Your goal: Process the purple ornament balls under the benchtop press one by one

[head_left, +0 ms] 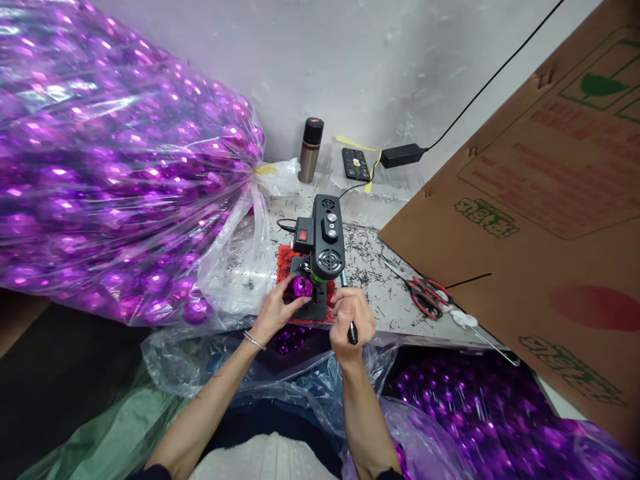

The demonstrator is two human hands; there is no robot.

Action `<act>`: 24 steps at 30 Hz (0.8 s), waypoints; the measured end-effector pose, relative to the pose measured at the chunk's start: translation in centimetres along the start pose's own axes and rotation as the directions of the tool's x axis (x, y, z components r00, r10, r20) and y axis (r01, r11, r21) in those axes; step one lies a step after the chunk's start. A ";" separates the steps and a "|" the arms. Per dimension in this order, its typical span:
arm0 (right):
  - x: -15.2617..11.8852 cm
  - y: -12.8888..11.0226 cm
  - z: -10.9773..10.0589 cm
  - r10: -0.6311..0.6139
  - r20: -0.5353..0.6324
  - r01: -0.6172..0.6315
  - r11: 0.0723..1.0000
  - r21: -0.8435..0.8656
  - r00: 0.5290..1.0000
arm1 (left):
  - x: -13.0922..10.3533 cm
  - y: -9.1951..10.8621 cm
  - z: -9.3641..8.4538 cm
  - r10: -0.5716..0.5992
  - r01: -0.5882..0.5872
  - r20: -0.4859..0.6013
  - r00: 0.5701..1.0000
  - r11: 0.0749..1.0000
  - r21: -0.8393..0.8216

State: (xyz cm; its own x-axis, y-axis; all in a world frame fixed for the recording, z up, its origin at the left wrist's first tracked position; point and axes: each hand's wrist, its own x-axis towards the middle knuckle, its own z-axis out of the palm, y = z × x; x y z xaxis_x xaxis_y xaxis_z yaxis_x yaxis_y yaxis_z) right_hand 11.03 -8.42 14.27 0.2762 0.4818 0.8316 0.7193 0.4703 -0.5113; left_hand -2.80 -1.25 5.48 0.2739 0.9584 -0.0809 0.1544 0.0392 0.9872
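Note:
A shiny purple ball ornament (302, 287) sits between the thumb and fingers of my left hand (280, 308). It rests at the base of a small black bench machine (327, 233), which has a lever on its right side. My right hand (353, 320) is wrapped round that lever's black handle (353, 333). Under the machine lies a red mat (285, 260). A box with a red switch (303, 235) is fixed to the machine's left side. The machine's head partly hides the spot just right of the ball.
A big clear bag of purple balls (125, 167) fills the left; another bag (480, 400) lies lower right. Scissors (425, 297) lie beside a cardboard box (550, 200). Behind stand a flask (311, 150), a phone (355, 164) and a power adapter (401, 155). Black scraps litter the table (370, 267).

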 end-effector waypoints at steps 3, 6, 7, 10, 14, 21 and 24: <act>-0.1 0.0 0.0 0.005 0.004 -0.005 1.000 0.001 1.000 | 0.0 0.2 -0.1 0.063 -0.062 -0.003 0.998 0.990 0.124; 0.0 0.0 -0.1 0.012 -0.002 -0.012 1.000 0.012 1.000 | 0.2 0.4 -0.2 0.083 -0.083 0.012 0.997 0.978 0.190; 0.1 0.0 -0.1 0.018 -0.004 -0.018 1.000 0.012 1.000 | 0.3 0.3 -0.2 0.087 -0.089 0.018 0.996 0.976 0.199; 0.6 -0.2 -0.1 0.039 -0.010 -0.039 0.999 0.012 0.999 | 0.3 0.2 -0.3 0.097 -0.102 0.034 0.995 0.974 0.204; 1.2 -0.5 0.0 0.065 -0.024 -0.064 0.998 0.017 0.998 | 0.4 -0.1 -0.5 0.093 -0.101 0.055 0.994 0.979 0.178; 1.9 -0.5 -0.1 0.087 0.000 -0.087 0.996 0.021 0.996 | 1.1 0.0 -1.4 -0.063 0.070 0.075 0.995 0.993 -0.093; 2.1 -0.5 -0.2 0.072 0.007 -0.072 0.997 0.026 0.997 | 1.2 0.5 -1.8 -0.128 0.145 0.125 0.984 0.980 -0.138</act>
State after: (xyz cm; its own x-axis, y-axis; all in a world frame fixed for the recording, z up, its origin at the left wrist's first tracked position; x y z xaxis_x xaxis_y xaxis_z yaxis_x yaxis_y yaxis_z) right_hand 11.33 -7.77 16.32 0.3229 0.5192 0.7913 0.6810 0.4532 -0.5752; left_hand -4.13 0.45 6.10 0.3681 0.9027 -0.2228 0.0603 0.2159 0.9746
